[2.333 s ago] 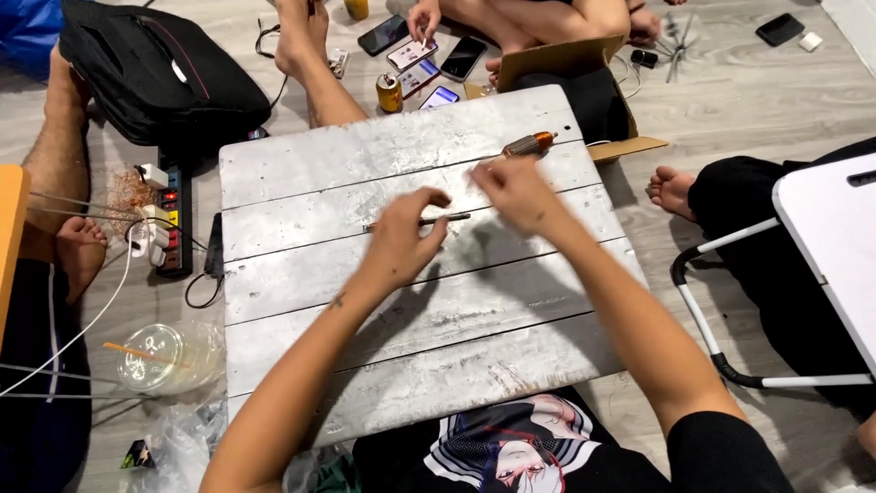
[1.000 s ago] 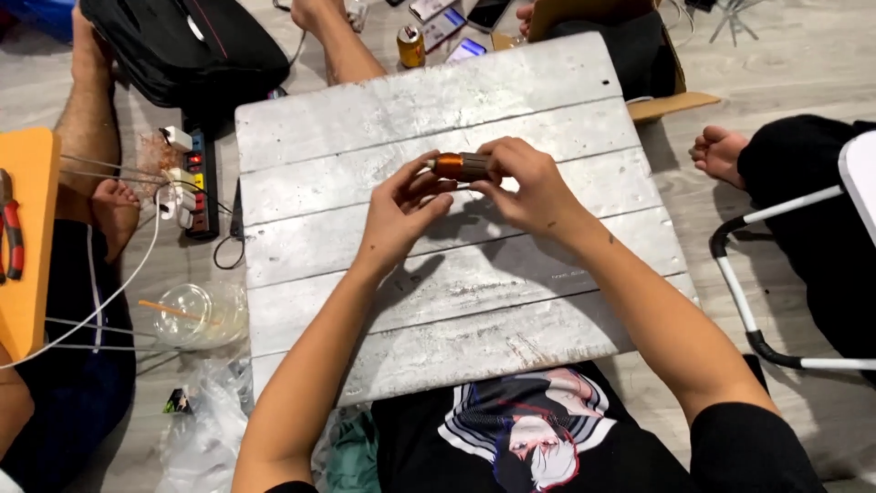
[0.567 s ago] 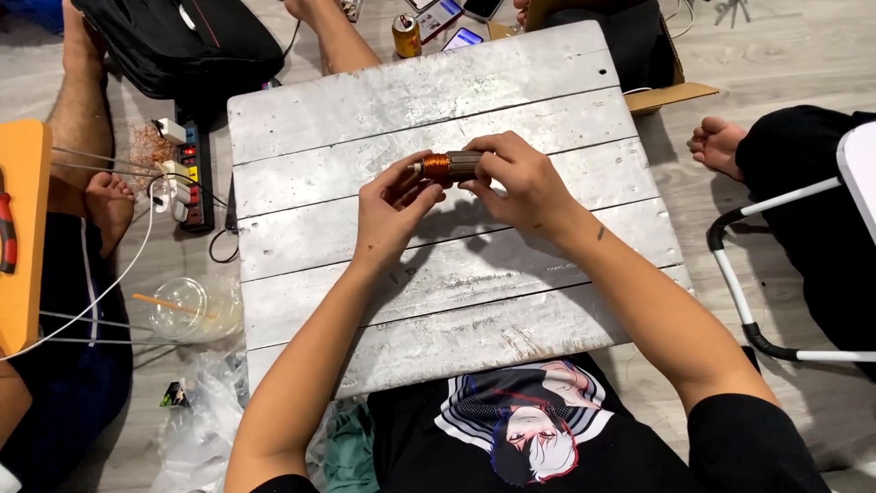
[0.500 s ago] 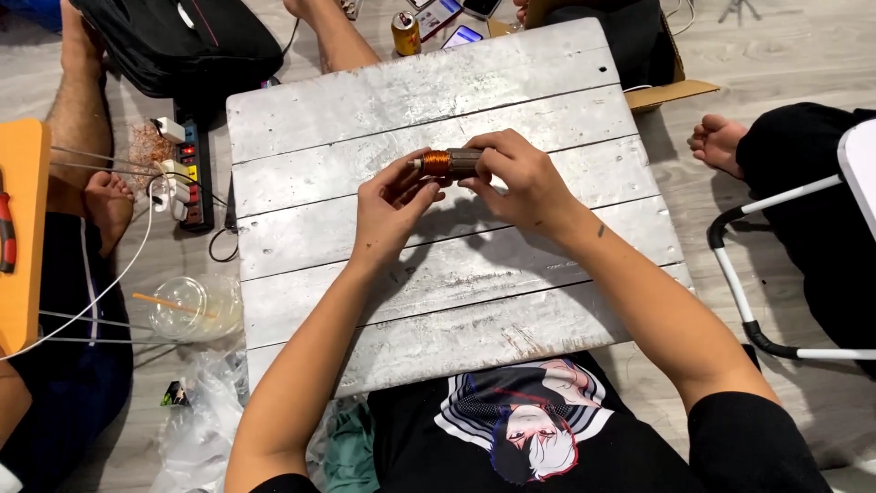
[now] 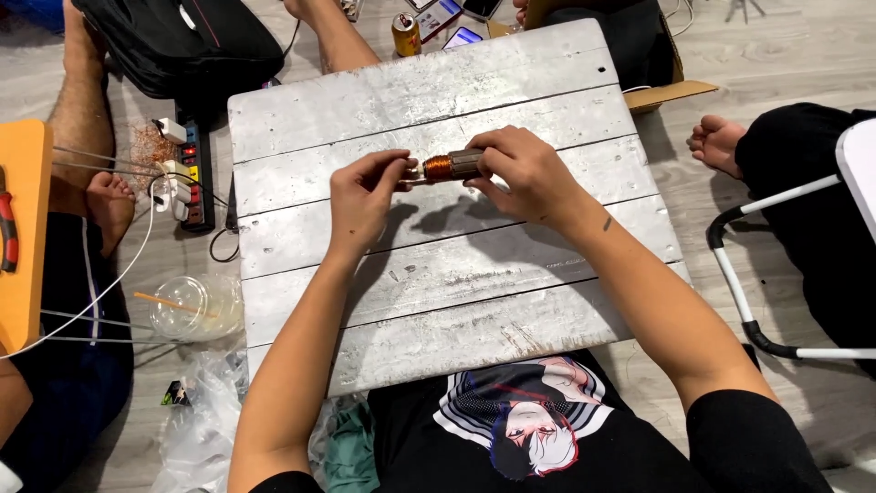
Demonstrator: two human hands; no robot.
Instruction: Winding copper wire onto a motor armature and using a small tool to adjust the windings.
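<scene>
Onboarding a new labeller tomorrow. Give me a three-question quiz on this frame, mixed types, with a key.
1. True or false: the coil rests flat on the board.
2. Which hand grips the coil's grey end? A) left hand B) right hand C) neither
3. Fill in: left of the board, on the floor, a clear ____ holds an orange straw.

Key
1. False: both hands hold it above the board.
2. B; the left hand pinches the other end.
3. cup
</scene>
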